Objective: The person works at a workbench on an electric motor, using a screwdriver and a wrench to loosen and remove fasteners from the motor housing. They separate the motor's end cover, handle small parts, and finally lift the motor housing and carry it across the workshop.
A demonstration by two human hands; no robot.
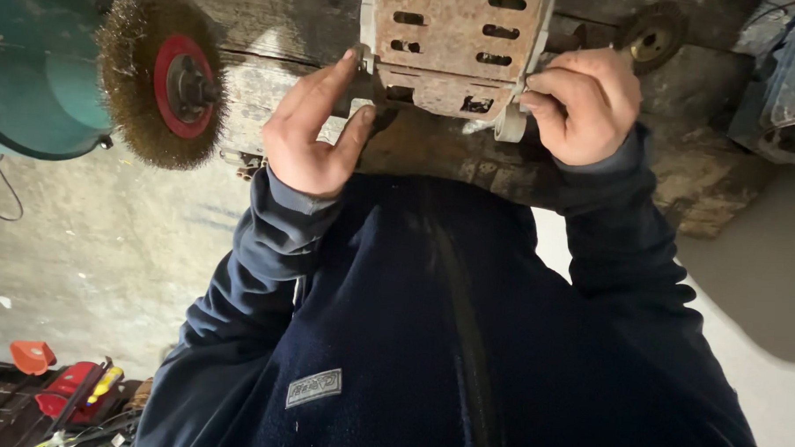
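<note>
rough, worn wood makes up the surface (699, 172) at the top of the view, with a pale concrete floor (88, 248) below it. a rusty metal housing (452, 40) with rows of slots and a light grey edge lies on that surface, between the two hands. the left hand (308, 128) is at its left lower corner — forefinger stretched up along the grey edge, thumb just below the rusty rim, so its grip is spread apart and only touching, not closed round anything. the right hand (587, 102) is curled tight at the right lower corner, its grip clamped on the housing's grey edge, just above a small pale round part (509, 123). both arms come up in dark blue sleeves from a dark blue jacket (429, 339) that fills the middle of the view. left of the hands, well apart from them, a wire brush wheel (160, 79) with a red hub sits on a teal machine (33, 61). red and orange tools (66, 384) lie at the lower left corner.
</note>
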